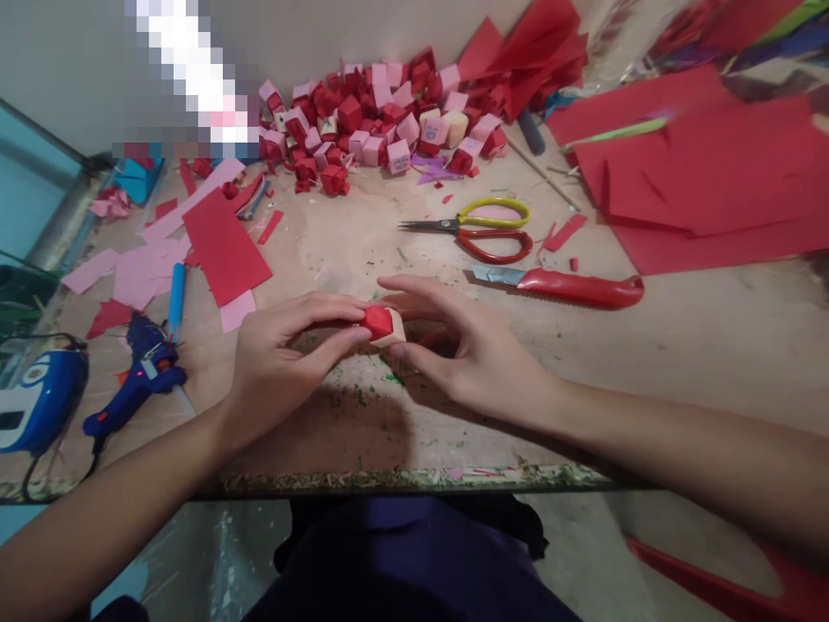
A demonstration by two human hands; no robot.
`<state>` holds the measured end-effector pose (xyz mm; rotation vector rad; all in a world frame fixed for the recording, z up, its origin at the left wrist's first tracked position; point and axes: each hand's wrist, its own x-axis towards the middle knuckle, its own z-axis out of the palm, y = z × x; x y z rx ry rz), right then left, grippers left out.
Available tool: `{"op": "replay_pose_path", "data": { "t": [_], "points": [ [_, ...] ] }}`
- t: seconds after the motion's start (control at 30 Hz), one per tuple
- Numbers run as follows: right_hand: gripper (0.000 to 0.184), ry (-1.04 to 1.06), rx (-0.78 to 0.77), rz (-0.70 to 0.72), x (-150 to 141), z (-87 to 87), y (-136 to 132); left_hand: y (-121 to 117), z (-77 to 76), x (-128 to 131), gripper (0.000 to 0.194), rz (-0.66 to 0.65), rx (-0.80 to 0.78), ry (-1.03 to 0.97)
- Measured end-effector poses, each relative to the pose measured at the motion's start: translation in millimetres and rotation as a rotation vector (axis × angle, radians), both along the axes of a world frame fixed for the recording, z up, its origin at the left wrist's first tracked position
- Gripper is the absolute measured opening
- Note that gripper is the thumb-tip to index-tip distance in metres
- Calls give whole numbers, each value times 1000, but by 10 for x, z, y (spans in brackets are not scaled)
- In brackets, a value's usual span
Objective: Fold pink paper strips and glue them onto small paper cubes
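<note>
A small folded paper cube (382,323), red on one side and cream on the other, is held between both hands above the table. My left hand (291,337) pinches its red part between thumb and fingertips. On the cream side, my right hand (453,337) grips it with the thumb below, the fingers curved behind. Just beyond my right hand lie a pair of scissors (463,226) with one yellow and one red handle, and a red-handled cutter knife (570,285) with its blade pointing left.
Several red and pink paper cubes (369,121) are heaped at the back. Red sheets (712,173) cover the right side. At left are a blue glue gun (139,371), a blue marker-like stick (176,298) and a red paper strip (226,246). The table's front edge (401,484) runs below my hands.
</note>
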<state>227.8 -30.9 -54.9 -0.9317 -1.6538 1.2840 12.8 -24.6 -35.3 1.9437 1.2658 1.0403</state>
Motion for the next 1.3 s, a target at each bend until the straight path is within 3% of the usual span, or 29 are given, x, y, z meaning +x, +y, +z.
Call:
{"op": "replay_pose_path", "data": {
  "t": [0.4, 0.53, 0.67, 0.87, 1.03, 1.3],
  "points": [
    [47, -41, 2, 3, 8, 7, 1, 42, -68, -43, 23, -170, 324, 200],
    [47, -29, -153, 4, 0, 44, -11, 62, -98, -44, 21, -184, 367, 209],
    [47, 111, -329, -33, -22, 45, 2, 71, -107, -31, 18, -213, 423, 220],
    [44, 93, -360, 8, -7, 77, 34, 76, -71, -12, 20, -183, 375, 235],
    [59, 98, -288, 73, 4, 92, 32, 77, -53, -23, 16, -207, 296, 178],
    [55, 83, -182, 114, -8, 23, 7, 61, -57, -9, 11, -222, 216, 121]
  ]
}}
